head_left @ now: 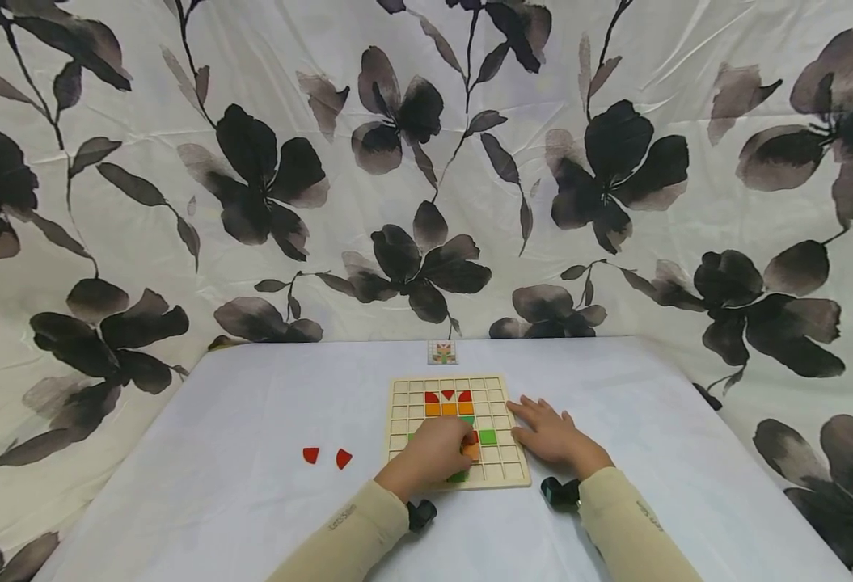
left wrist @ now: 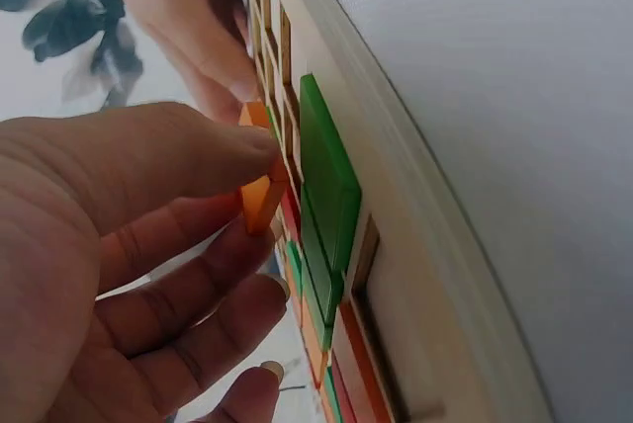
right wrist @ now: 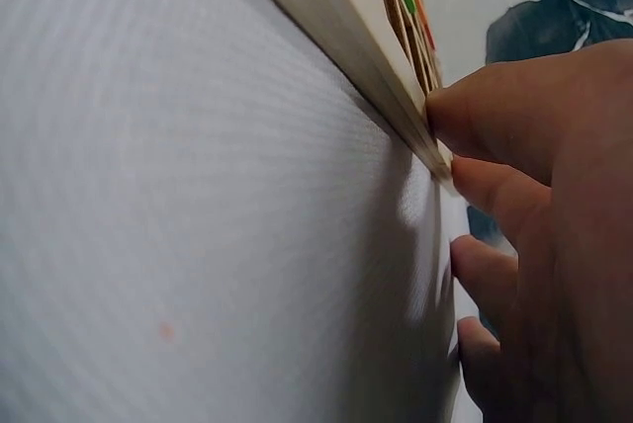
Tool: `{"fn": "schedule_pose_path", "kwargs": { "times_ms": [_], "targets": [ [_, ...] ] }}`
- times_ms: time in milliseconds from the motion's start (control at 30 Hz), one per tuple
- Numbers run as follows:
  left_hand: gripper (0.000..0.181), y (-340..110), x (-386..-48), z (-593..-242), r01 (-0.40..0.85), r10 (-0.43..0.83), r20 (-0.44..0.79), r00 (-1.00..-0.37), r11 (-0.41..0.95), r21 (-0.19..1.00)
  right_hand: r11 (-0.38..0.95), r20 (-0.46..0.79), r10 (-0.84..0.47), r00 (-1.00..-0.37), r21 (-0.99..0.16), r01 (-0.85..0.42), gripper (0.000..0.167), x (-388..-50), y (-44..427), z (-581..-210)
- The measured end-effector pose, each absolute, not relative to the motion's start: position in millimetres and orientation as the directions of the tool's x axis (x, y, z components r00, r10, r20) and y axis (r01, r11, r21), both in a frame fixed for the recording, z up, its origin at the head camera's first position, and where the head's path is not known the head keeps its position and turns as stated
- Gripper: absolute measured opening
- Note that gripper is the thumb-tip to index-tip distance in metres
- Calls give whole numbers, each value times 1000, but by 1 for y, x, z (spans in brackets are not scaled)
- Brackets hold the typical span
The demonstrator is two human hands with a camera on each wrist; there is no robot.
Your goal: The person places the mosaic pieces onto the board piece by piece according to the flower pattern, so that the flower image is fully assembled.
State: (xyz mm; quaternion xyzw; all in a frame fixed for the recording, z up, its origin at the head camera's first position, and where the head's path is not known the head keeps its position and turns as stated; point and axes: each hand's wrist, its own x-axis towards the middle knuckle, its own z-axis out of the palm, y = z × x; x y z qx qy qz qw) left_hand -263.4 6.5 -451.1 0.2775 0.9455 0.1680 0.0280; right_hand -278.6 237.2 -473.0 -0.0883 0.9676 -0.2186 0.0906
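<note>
In the head view my left hand (head_left: 433, 454) is over the lower middle of a square wooden grid board (head_left: 513, 471). Its thumb and fingers pinch an orange tile (left wrist: 259, 196), seen in the left wrist view beside green tiles (left wrist: 326, 186) on the board. My right hand (head_left: 551, 436) lies at the board's right edge, fingers extended, with thumb and fingertips touching the rim in the right wrist view. Red pieces (head_left: 447, 395) sit above a row of orange squares (head_left: 449, 410) on the grid. A green square (head_left: 487, 437) lies to the right. My left hand hides part of the pattern.
Two loose red pieces, one (head_left: 311, 455) left of the other (head_left: 344, 458), lie left of the board on the white table (head_left: 251, 404). Behind the board is a small pattern card (head_left: 442, 352). A floral cloth (head_left: 426, 186) hangs at the back.
</note>
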Motion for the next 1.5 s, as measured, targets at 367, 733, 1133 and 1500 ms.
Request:
{"fn": "schedule_pose_path", "kwargs": {
  "times_ms": [367,733,1133,1500],
  "targets": [
    [9,12,-261,-449,495,521,23,-853,797,345,894,-138,-207,-969,-429,-130,53,-280,236,-472],
    [13,-1,-254,-452,607,603,75,-794,780,152,895,-146,-203,-968,-429,-123,53,-278,236,-476],
    [21,-87,-269,-441,374,378,19,-926,904,206,897,-142,-201,-969,-423,-124,54,-279,237,-477],
    [22,-158,-272,-447,345,355,-43,-934,926,149,898,-138,-206,-969,-419,-131,54,-278,236,-475]
  ]
}}
